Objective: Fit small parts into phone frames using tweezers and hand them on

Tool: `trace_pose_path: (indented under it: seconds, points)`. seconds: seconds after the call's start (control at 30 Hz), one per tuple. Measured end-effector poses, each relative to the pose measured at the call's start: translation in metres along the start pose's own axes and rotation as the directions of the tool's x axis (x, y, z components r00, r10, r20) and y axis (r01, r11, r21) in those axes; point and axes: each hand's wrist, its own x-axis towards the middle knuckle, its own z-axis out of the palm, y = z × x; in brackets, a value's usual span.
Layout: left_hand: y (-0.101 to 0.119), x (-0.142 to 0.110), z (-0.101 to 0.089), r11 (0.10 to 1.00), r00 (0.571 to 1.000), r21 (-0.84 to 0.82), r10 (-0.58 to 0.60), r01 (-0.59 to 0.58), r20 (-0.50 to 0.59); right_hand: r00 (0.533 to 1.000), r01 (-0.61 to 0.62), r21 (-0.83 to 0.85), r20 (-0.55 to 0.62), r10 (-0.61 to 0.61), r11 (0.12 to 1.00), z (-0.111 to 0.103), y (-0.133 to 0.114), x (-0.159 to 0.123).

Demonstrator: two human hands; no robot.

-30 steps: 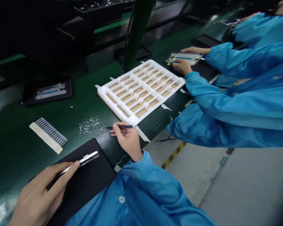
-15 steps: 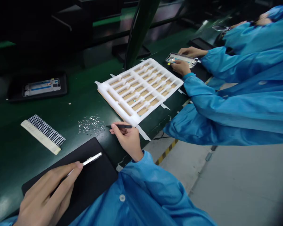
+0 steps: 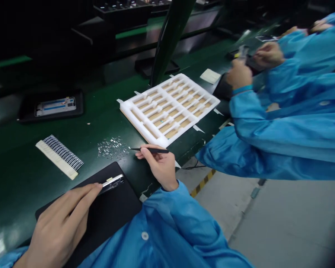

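Right hand (image 3: 159, 167) pinches black tweezers (image 3: 153, 150), fingers clamped, tips just beside loose metal bits (image 3: 112, 147); left hand (image 3: 60, 223), fingers together, touches silver strip (image 3: 112, 182) on black mat (image 3: 114, 208).

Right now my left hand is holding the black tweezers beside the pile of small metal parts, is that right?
Not quite: it's your right hand, not your left, that is holding the black tweezers beside the pile of small metal parts, as the head view shows.
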Motion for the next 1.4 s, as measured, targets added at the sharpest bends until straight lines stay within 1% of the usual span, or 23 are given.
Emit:
trace_pose_path:
  seconds: [0.07,0.1,0.13,0.17,0.2,0.23,0.27,0.3,0.33,0.37,0.43,0.5,0.57,0.63,0.77,1.03,1.13,1.27,1.4]
  points:
    - [0.001,0.012,-0.004,0.993,0.996,-0.084,-0.085,0.088,0.041,0.999,0.050,-0.019,0.015,-0.050,0.999,-0.003,-0.014,-0.009]
    - [0.001,0.020,-0.005,0.979,0.986,-0.134,-0.146,0.156,0.082,0.997,0.074,-0.028,0.034,-0.074,0.997,-0.004,-0.021,-0.014]
    - [0.001,0.028,-0.005,0.955,0.967,-0.184,-0.206,0.232,0.153,0.994,0.090,-0.034,0.063,-0.087,0.995,-0.006,-0.029,-0.019]
    - [0.000,0.035,-0.004,0.922,0.936,-0.230,-0.254,0.310,0.243,0.991,0.090,-0.041,0.107,-0.085,0.995,-0.007,-0.036,-0.023]
    - [-0.002,0.042,-0.002,0.883,0.895,-0.270,-0.285,0.384,0.343,0.986,0.092,-0.037,0.146,-0.085,0.995,-0.008,-0.042,-0.027]
    - [-0.004,0.048,0.001,0.842,0.850,-0.302,-0.297,0.448,0.435,0.973,0.099,-0.024,0.213,-0.092,0.995,-0.009,-0.046,-0.031]
    - [-0.007,0.052,0.005,0.804,0.812,-0.325,-0.301,0.498,0.500,0.953,0.101,-0.020,0.290,-0.091,0.995,-0.009,-0.050,-0.033]
    - [-0.009,0.054,0.008,0.772,0.785,-0.344,-0.303,0.535,0.540,0.931,0.101,-0.023,0.356,-0.086,0.995,-0.009,-0.052,-0.035]
    - [-0.010,0.055,0.011,0.747,0.770,-0.358,-0.311,0.560,0.557,0.907,0.102,-0.037,0.415,-0.077,0.994,-0.008,-0.052,-0.036]
    - [-0.012,0.055,0.014,0.729,0.764,-0.371,-0.319,0.576,0.561,0.885,0.104,-0.057,0.460,-0.066,0.993,-0.006,-0.051,-0.036]
    - [-0.012,0.054,0.017,0.710,0.763,-0.388,-0.326,0.588,0.559,0.856,0.109,-0.091,0.515,-0.047,0.990,-0.002,-0.047,-0.036]
    - [-0.012,0.052,0.019,0.699,0.763,-0.399,-0.331,0.593,0.555,0.838,0.103,-0.107,0.544,-0.028,0.989,0.003,-0.041,-0.036]
    - [-0.012,0.051,0.020,0.693,0.766,-0.409,-0.333,0.594,0.549,0.831,0.079,-0.120,0.557,0.002,0.990,0.007,-0.035,-0.036]
    - [-0.012,0.050,0.021,0.691,0.764,-0.406,-0.339,0.598,0.550,0.831,0.061,-0.139,0.556,0.027,0.988,0.009,-0.031,-0.036]
    - [-0.012,0.050,0.022,0.684,0.737,-0.375,-0.360,0.626,0.572,0.829,0.073,-0.148,0.559,0.023,0.986,0.012,-0.029,-0.037]
    - [-0.009,0.049,0.021,0.685,0.726,-0.356,-0.375,0.636,0.576,0.842,0.025,-0.143,0.537,0.057,0.989,0.014,-0.031,-0.036]
    - [-0.007,0.050,0.023,0.686,0.727,-0.340,-0.408,0.644,0.553,0.848,0.003,-0.136,0.526,0.069,0.991,0.013,-0.030,-0.037]
    - [-0.001,0.049,0.028,0.682,0.734,-0.326,-0.470,0.654,0.489,0.853,-0.012,-0.114,0.517,0.070,0.993,0.014,-0.029,-0.038]
    - [0.001,0.048,0.032,0.684,0.734,-0.313,-0.492,0.658,0.469,0.856,-0.023,-0.104,0.512,0.073,0.994,0.014,-0.029,-0.038]
